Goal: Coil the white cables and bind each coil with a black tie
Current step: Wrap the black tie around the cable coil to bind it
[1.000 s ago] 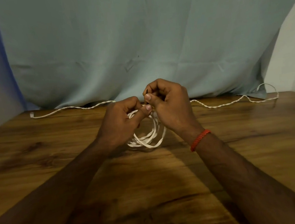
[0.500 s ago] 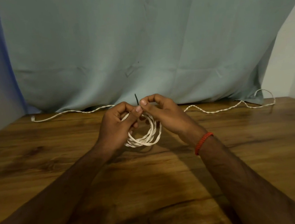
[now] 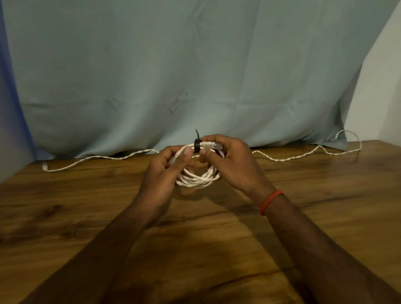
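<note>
A coil of white cable [image 3: 198, 179] is held up just above the wooden table [image 3: 79, 223], between both hands. A black tie [image 3: 197, 145] is wrapped round the top of the coil, its thin tail sticking upward. My left hand [image 3: 169, 166] grips the coil's left side, thumb pressed near the tie. My right hand [image 3: 229, 160] grips the right side, fingers curled over the top strands beside the tie. Parts of the coil are hidden by the fingers.
A second white twisted cable [image 3: 292, 157] lies uncoiled along the table's far edge, running from the left end [image 3: 58, 168] to a loop at the right. A pale blue cloth [image 3: 187, 68] hangs behind the table. A red band circles my right wrist.
The hands have drawn slightly apart on the coil, and the black tie now shows wrapped round the top strands between the two thumbs. The coil stays held in the same place.
</note>
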{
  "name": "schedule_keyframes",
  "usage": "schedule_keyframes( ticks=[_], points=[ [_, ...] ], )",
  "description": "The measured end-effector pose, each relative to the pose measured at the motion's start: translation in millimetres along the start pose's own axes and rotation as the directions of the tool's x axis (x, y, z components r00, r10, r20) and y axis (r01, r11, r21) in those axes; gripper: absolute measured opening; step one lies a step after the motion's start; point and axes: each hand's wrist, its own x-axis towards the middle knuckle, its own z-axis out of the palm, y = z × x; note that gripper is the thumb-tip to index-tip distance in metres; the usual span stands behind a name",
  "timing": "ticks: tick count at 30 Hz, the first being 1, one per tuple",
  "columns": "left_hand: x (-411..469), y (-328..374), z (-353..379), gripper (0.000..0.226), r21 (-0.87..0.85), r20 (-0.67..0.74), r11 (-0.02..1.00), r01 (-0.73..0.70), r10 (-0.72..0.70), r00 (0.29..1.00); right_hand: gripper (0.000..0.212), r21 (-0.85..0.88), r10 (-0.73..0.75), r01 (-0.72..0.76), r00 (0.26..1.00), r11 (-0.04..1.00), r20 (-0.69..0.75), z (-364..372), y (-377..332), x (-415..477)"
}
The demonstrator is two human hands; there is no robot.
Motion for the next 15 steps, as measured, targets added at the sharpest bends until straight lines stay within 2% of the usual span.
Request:
schedule_keyframes(
  ticks=[3,5,7,8,10,12,15],
  points=[
    [-5,6,4,0.033,0.089,0.027,0.996,0.004,-0.006,1.000,0.028,-0.062,-0.025,0.021,0.998,0.998,-0.053,-6,-2,-4],
    [-7,9,7,0.024,0.129,0.012,0.992,-0.011,0.009,1.000,0.035,-0.250,-0.120,0.107,0.992,0.962,-0.039,-11,-6,-11],
    [-9,11,11,0.018,0.156,-0.013,0.987,-0.035,0.038,0.999,0.035,-0.507,-0.266,0.238,0.964,0.828,0.018,-18,-8,-17],
    [-11,14,13,0.017,0.164,-0.017,0.985,-0.050,0.054,0.998,0.035,-0.597,-0.278,0.255,0.959,0.761,0.055,-22,-12,-20],
    [-16,21,20,0.014,0.179,0.012,0.979,-0.097,0.097,0.995,0.040,-0.687,-0.214,0.225,0.971,0.691,0.102,-33,-22,-29],
    [-23,29,28,0.013,0.193,0.059,0.970,-0.150,0.141,0.988,0.046,-0.710,-0.167,0.211,0.977,0.672,0.132,-44,-31,-39],
    [-34,40,49,0.013,0.202,0.078,0.957,-0.209,0.197,0.977,0.035,-0.750,-0.146,0.210,0.978,0.627,0.152,-66,-44,-54]
  ],
)
